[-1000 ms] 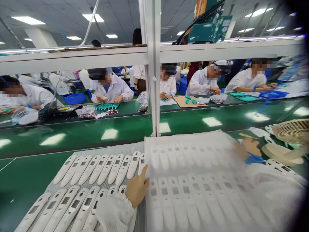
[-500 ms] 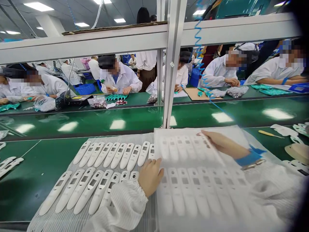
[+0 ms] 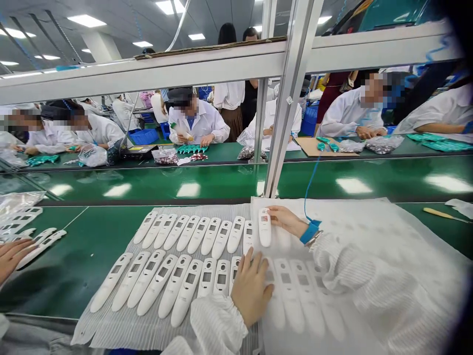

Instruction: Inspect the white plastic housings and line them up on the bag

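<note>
White casings with small square windows lie in two slanted rows on a ribbed foam sheet (image 3: pixel 121 323). A translucent white sheet (image 3: pixel 369 236) covers more casings on the right, their shapes showing through. My right hand (image 3: pixel 288 219), with a blue wrist strap, pinches the top of one white casing (image 3: pixel 264 231) that lies at the upper left of the translucent sheet. Palm down, my left hand (image 3: pixel 252 286) rests at the border between the two sheets, fingers apart, over the lower row's right end.
Another person's hand (image 3: pixel 15 254) touches casings at the left edge. A metal post (image 3: pixel 291 98) and crossbar stand ahead. Beyond the green belt (image 3: pixel 221 180), people in white coats sit working. A yellow-handled tool (image 3: pixel 443 214) lies at right.
My right hand has moved left and now holds a casing; the translucent sheet it was at lies flatter. The view has shifted, and another person's hand has appeared at left.
</note>
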### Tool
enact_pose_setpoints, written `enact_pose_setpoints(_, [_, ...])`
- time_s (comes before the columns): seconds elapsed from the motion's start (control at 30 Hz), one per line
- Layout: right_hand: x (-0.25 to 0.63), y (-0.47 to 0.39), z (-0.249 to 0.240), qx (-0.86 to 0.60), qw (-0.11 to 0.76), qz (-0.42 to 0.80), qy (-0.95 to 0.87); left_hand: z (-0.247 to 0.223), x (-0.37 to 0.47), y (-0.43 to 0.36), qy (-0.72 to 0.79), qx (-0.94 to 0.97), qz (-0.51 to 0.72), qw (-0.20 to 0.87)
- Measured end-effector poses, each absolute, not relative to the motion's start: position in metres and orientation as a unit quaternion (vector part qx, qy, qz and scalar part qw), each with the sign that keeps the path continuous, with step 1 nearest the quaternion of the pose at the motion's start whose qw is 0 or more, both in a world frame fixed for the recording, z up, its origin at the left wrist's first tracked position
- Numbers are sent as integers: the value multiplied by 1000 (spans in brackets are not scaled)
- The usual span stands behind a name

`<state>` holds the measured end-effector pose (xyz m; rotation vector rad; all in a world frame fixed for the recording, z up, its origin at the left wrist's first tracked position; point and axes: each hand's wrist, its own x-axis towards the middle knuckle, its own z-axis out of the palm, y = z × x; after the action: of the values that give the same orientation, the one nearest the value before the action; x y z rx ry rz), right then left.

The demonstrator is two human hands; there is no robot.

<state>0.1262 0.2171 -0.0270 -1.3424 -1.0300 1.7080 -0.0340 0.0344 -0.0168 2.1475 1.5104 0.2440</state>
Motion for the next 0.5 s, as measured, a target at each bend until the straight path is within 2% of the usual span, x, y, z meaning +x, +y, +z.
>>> enact_pose_setpoints(0.27, [126, 229, -39, -546, 352, 562, -512, -22, -36, 33, 556, 785, 89, 258])
enact_pose_setpoints(0.5, [138, 230, -52, -580, 333, 339, -662, -19, -36, 33, 557, 790, 83, 241])
